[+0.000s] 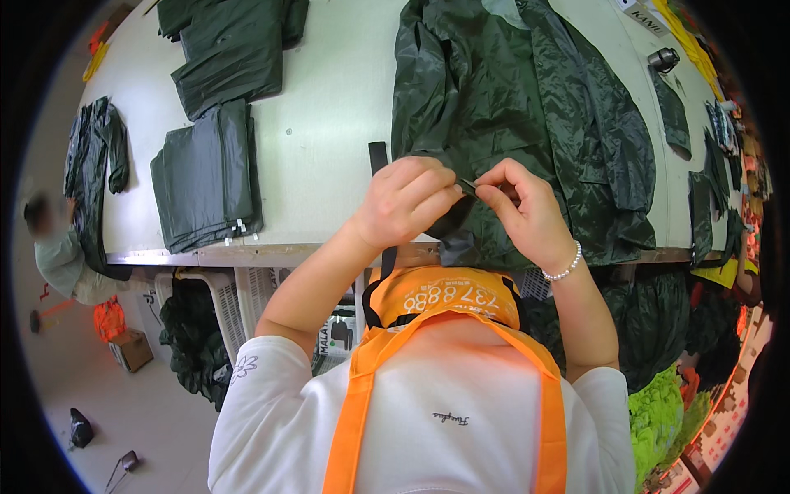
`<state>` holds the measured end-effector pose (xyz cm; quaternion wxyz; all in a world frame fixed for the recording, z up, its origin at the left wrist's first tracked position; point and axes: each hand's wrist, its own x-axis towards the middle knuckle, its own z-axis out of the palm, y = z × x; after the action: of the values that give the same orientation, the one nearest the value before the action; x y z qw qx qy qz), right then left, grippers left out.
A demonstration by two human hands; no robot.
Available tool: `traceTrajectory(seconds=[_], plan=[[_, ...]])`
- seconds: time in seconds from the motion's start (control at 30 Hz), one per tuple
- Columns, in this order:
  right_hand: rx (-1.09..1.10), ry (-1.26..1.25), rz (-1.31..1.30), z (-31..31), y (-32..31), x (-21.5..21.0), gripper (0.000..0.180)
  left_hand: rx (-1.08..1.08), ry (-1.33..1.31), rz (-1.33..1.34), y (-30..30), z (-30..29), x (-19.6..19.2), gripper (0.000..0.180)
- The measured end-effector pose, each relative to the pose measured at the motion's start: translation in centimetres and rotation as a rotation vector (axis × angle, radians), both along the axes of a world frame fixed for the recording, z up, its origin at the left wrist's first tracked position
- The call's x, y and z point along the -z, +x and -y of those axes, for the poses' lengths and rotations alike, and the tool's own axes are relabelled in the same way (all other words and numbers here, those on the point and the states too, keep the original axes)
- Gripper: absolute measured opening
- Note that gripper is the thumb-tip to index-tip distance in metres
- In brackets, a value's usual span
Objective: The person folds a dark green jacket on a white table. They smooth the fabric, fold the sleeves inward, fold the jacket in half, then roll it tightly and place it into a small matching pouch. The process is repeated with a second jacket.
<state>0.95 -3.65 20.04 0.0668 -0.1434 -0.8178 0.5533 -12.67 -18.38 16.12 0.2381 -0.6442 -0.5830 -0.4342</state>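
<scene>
A dark green jacket [502, 107] of shiny thin fabric lies spread on the table in front of me. Over its near part, my left hand [411, 198] and my right hand [527, 206] are close together, fingers pinched. Between the fingertips runs a narrow dark fabric strip [467, 186]; whether it belongs to the jacket I cannot tell. Its ends are hidden by the fingers. Behind my left hand a black strap [378, 156] sticks up, and a dark length shows below that wrist toward the table edge.
Folded dark green garments [207, 177] are stacked at the left, with more folded pieces [226, 58] beyond. A small dark bottle-like object [663, 59] stands at the far right. Below the table edge is a white crate [226, 309] beside dark fabric. Another person [62, 259] is at the left.
</scene>
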Motion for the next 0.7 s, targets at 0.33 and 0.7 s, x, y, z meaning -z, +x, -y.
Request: traceTrajectory(seconds=[0.33,0.7], plan=[[0.116,-0.042,0.04,-8.8,4.4,4.4,0.029,-0.87,-0.124,0.559,2.2,7.3,4.0,0.028],[0.963,0.538,0.089,-56.6,31.9,18.7,0.028,-0.597,-0.614,1.85,22.5,-5.1,9.0,0.034]])
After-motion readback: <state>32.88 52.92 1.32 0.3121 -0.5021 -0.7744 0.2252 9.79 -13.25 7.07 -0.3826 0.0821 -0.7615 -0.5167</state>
